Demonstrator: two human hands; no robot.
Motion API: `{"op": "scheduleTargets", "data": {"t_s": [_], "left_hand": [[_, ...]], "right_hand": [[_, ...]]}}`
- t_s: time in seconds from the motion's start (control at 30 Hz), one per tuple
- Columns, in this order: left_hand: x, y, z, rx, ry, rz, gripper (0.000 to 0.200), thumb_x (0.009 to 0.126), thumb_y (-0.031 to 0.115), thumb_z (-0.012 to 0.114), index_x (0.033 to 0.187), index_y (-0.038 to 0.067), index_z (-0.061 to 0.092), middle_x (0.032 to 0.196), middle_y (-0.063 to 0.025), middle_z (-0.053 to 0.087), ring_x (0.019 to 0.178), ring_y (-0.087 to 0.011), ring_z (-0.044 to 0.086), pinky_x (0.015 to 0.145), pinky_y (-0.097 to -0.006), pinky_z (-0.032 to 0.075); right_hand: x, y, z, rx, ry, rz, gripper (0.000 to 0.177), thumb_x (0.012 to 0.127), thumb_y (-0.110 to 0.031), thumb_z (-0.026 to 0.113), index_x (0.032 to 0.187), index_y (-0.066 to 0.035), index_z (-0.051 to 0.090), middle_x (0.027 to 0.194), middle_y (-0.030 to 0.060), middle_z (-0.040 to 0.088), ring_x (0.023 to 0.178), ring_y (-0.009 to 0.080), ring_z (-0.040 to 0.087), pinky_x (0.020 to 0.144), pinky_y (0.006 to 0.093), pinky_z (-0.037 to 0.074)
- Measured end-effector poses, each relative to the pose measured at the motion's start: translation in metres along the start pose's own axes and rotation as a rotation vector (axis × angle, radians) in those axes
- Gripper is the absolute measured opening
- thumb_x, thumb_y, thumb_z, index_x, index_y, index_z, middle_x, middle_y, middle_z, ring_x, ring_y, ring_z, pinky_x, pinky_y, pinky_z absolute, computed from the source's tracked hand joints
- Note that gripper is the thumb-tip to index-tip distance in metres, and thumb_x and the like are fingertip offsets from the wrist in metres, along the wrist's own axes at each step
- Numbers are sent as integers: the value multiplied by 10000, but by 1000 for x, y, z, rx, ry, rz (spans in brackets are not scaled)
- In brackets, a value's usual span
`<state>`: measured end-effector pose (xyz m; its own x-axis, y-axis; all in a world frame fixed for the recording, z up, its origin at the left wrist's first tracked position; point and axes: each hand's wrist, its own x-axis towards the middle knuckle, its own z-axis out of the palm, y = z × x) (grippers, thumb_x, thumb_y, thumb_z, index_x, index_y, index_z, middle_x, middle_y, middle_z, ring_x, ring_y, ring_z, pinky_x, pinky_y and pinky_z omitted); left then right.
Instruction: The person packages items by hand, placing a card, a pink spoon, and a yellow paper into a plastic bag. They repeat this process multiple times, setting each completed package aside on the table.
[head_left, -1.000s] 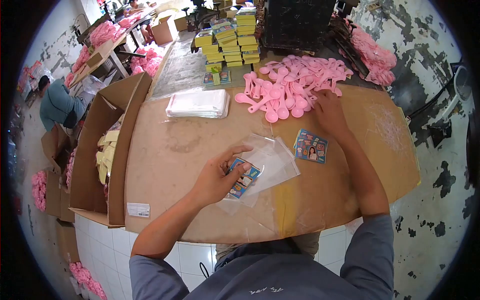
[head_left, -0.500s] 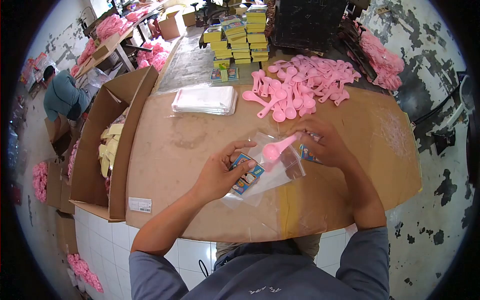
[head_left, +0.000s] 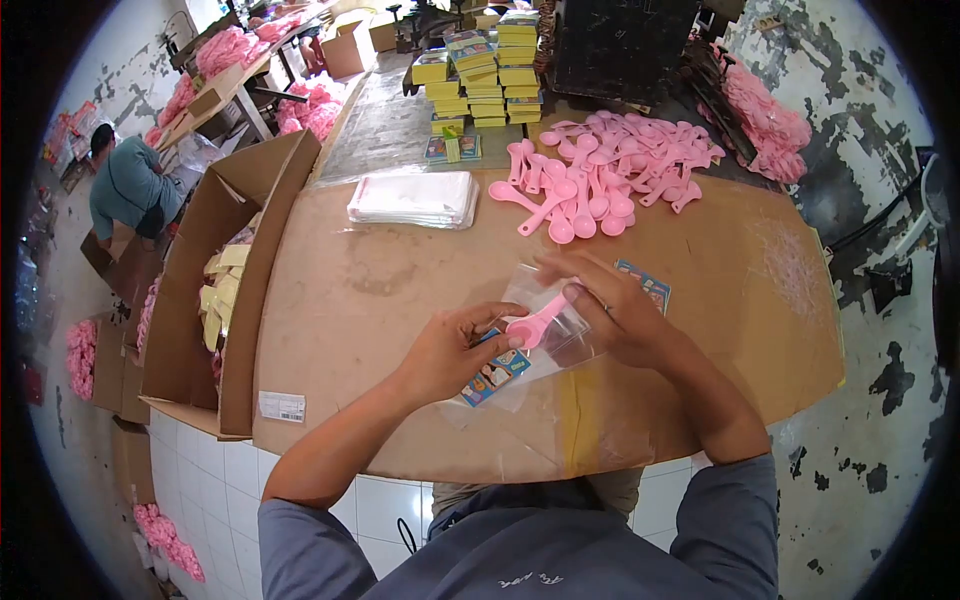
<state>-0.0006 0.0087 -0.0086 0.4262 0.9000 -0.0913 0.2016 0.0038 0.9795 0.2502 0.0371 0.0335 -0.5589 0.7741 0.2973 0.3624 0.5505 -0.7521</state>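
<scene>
A pink measuring spoon [head_left: 541,326] is held tilted between both my hands over the cardboard-covered tabletop [head_left: 370,290]. The thumb and fingers of my left hand [head_left: 450,352] close on its bowl end. My right hand [head_left: 618,312] pinches the handle end, thumb on top. Below the spoon lies a clear plastic bag [head_left: 572,352], partly covered by my hands. A blue printed card [head_left: 499,379] rests under my left fingertips, overlapping the bag. Another blue card [head_left: 648,284] lies just beyond my right hand.
A heap of pink measuring spoons [head_left: 620,170] spreads at the back, beside a stack of clear bags [head_left: 412,200]. Behind stand stacks of yellow-edged cards [head_left: 484,85]. A tall cardboard box [head_left: 262,290] borders the left side; a person [head_left: 135,185] bends over boxes farther left.
The spoon has moved down and left, and my left hand has shifted from the card onto its bowl. My right hand has come left, uncovering more of the other card.
</scene>
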Motion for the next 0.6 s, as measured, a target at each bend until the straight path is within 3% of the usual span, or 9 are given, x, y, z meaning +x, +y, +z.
{"op": "scheduleTargets", "data": {"t_s": [0.07, 0.17, 0.27, 0.37, 0.43, 0.57, 0.6], "left_hand": [[1, -3, 1, -68, -20, 47, 304, 1011, 152, 663, 1274, 1, 656, 994, -39, 746, 864, -48, 634, 747, -249, 530], [1, 0, 3, -174, -54, 79, 307, 1021, 156, 652, 1279, -9, 652, 1083, -51, 737, 932, -66, 641, 815, -256, 539], [-2, 5, -2, -200, -92, 45, 303, 1030, 156, 639, 1277, -19, 651, 1133, -59, 728, 993, -88, 652, 865, -265, 541], [0, -1, -4, -294, -140, 75, 293, 1032, 146, 632, 1270, -25, 643, 1124, -72, 731, 998, -110, 674, 873, -274, 546], [2, -5, -5, -400, -200, 88, 279, 1028, 139, 634, 1249, -31, 633, 1109, -98, 735, 971, -132, 701, 865, -290, 559], [0, 4, -1, -415, -192, 62, 281, 1026, 132, 634, 1258, -28, 626, 1119, -96, 739, 1002, -131, 693, 882, -289, 553], [-1, -1, -1, -431, -216, 58, 297, 1029, 131, 631, 1284, -21, 619, 1132, -86, 736, 1010, -115, 682, 884, -276, 544]], "right_hand": [[1, -1, 10, 119, 25, -10, 552, 1007, -105, 511, 1543, -51, 388, 1411, 172, 579, 1236, 312, 569, 1062, 412, 429], [-2, -1, 19, 142, -76, -63, 607, 1060, -205, 458, 1611, -56, 250, 1615, 170, 376, 1413, 332, 425, 1171, 419, 321], [-1, 4, 23, 307, -153, -167, 631, 1107, -374, 373, 1620, -42, 216, 1678, 170, 226, 1522, 334, 260, 1230, 410, 213], [-5, 8, 21, 218, -384, -165, 775, 1084, -559, 303, 1625, -21, 166, 1692, 172, 163, 1568, 318, 139, 1251, 410, 131], [-6, 2, 17, 422, -363, -72, 875, 1045, -650, 279, 1631, -20, 115, 1694, 182, 143, 1573, 319, 104, 1254, 429, 95], [1, -3, 12, 404, -185, -126, 1017, 978, -776, 207, 1633, -20, 25, 1701, 185, 97, 1580, 328, 46, 1254, 460, 51], [-2, -4, 19, 447, -246, -129, 1027, 971, -786, 194, 1633, -23, 12, 1702, 185, 92, 1580, 328, 33, 1254, 459, 43]]}}
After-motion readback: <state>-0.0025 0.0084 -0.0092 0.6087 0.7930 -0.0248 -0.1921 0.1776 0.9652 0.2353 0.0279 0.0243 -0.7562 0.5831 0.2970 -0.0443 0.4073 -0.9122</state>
